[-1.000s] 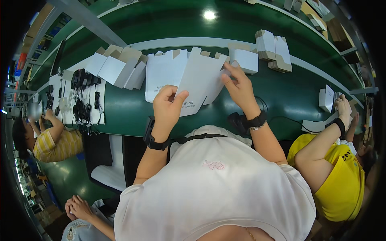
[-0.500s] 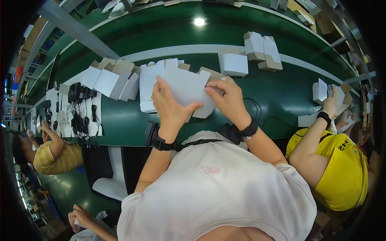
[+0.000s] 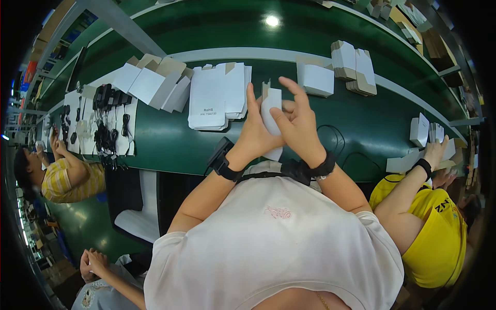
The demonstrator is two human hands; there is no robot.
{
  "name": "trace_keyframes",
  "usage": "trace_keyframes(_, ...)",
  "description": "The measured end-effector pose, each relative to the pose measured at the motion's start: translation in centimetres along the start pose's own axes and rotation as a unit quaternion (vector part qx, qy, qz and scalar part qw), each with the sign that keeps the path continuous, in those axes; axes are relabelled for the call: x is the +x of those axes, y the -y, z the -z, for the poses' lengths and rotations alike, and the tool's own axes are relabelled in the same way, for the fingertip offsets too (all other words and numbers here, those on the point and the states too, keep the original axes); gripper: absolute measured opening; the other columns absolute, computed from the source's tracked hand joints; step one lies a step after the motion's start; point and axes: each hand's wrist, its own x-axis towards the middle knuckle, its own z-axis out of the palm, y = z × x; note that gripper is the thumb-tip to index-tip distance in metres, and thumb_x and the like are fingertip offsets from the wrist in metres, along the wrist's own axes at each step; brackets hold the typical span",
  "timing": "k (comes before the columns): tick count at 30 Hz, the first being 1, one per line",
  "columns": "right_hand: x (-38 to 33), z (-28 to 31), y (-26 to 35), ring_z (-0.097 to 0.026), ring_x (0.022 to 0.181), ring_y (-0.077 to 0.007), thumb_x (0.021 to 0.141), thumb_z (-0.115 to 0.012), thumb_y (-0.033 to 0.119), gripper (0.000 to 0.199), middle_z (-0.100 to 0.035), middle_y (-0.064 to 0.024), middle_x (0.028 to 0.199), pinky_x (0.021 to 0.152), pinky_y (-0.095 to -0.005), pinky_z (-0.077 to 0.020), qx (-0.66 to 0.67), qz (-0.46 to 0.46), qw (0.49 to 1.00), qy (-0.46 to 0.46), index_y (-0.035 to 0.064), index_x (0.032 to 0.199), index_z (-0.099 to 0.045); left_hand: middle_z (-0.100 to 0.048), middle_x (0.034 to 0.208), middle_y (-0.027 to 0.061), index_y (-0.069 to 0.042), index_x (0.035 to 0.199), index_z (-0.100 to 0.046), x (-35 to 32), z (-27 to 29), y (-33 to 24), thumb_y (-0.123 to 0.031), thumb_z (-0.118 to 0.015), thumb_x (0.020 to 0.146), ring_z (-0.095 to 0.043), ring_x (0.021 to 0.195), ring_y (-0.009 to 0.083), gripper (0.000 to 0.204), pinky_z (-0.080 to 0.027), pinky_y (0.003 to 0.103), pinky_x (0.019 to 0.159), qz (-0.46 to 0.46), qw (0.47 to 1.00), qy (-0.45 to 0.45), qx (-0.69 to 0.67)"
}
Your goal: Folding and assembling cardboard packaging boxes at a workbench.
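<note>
Between my hands, above the near part of the table, is a white folding carton [image 3: 270, 114], turned narrow side up with a grey-brown flap at its far end. My left hand [image 3: 255, 129] grips it from the left, palm against its side. From the right, my right hand [image 3: 299, 123] holds it with the thumb on its white face and the index finger lifted away. The fingers behind the carton are partly hidden. Just left of my hands lies a stack of flat white cartons [image 3: 214, 98] with printing on the top one.
Opened-up white boxes [image 3: 150, 82] stand at the left, beside black power adapters with cables [image 3: 107, 119]. Farther right are a white box block [image 3: 315, 79] and more stacked cartons [image 3: 354, 67]. Loose black cable [image 3: 333, 139] lies right. A person in yellow [image 3: 429, 227] works at the right.
The carton, flat and broad over the stack before, has come right and off it, and now shows a narrow side. Both hands have moved closer together around it.
</note>
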Motion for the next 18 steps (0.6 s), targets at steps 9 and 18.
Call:
trace_keyframes(9, 1.8, 4.3, -2.1, -0.057, 0.090, -0.0177, 0.082, -0.061, 0.013, 0.041, -0.055, -0.0121, 0.113, 0.071, -0.0257, -0.0494, -0.243, 0.140, 0.948, -0.151, 0.0072, 0.121, -0.051, -0.064, 0.093, 0.0184, 0.004, 0.114, -0.052, -0.2, 2.2, 1.0, -0.001, -0.051, 0.080, -0.063, 0.083, 0.0217, 0.034, -0.048, 0.030, 0.074, 0.043, 0.989, -0.121, -0.067)
trace_keyframes(18, 0.3, 3.3, -2.6, -0.056, 0.099, -0.0215, 0.082, -0.062, 0.015, 0.043, -0.054, -0.0106, 0.119, 0.077, -0.0284, -0.0492, -0.132, 0.046, 0.989, -0.043, 0.0140, 0.124, -0.051, -0.065, 0.088, 0.0170, 0.002, 0.112, -0.055, -0.8, 3.0, -0.6, -0.004, -0.054, 0.082, -0.064, 0.074, 0.0200, 0.030, -0.048, 0.029, 0.067, -0.026, 0.993, -0.110, 0.036)
